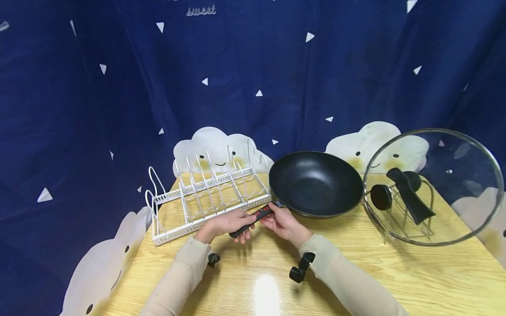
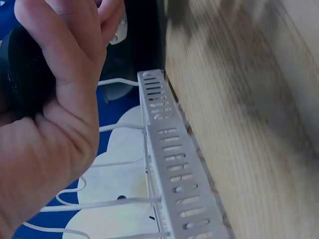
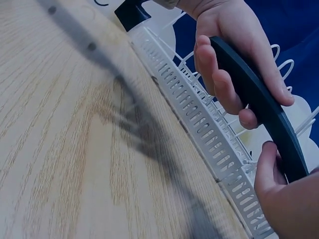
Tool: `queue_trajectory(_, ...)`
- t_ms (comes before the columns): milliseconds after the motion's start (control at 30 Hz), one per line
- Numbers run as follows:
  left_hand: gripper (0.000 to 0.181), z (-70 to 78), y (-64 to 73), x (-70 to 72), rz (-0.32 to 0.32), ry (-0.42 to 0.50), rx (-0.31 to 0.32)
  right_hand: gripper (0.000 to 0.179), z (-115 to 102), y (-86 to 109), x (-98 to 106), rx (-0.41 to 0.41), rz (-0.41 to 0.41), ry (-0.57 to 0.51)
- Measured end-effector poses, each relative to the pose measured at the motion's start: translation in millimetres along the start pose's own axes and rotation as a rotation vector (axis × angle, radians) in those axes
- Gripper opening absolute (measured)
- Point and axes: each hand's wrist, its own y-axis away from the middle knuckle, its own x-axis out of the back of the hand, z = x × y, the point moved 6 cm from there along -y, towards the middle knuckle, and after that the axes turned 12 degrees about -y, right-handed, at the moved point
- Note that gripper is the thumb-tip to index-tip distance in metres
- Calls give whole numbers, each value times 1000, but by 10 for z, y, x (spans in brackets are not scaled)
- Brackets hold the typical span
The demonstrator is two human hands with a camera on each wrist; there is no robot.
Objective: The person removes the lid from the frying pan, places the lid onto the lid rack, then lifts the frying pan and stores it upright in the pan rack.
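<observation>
A black wok stands in front of me, right of the white wire rack, its dark inside facing me. Its long black handle, marked with red, points toward my left. Near the handle's end my left hand grips it, thumb on top and fingertips below. My right hand holds the same handle close to the pan's wall. Both hands appear around the black handle in the right wrist view. In the left wrist view, my left hand curls about the dark handle end.
A large glass lid with a metal rim stands upright at the right, with a black knob and a black upright handle piece on it. The slotted rack rail lies along the wooden table. A blue curtain hangs behind.
</observation>
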Motion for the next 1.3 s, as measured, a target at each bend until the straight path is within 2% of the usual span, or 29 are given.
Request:
queue_trajectory(200, 54, 61, 26, -101, -19, 38, -4, 43, -28, 32, 19, -10, -14, 6)
queue_trajectory(567, 54, 155, 18, -295, -20, 99, -12, 31, -104, 161, 98, -23, -22, 73)
queue_trajectory(900, 52, 204, -23, -528, -104, 257, -23, 29, -156, 260, 181, -79, -59, 121)
queue_trajectory(1167, 35, 309, -65, -721, -148, 316, -55, 24, -219, 352, 255, -96, -63, 160)
queue_trajectory(1300, 33, 370, -71, -818, -160, 352, -66, 24, -245, 398, 300, -105, -78, 189)
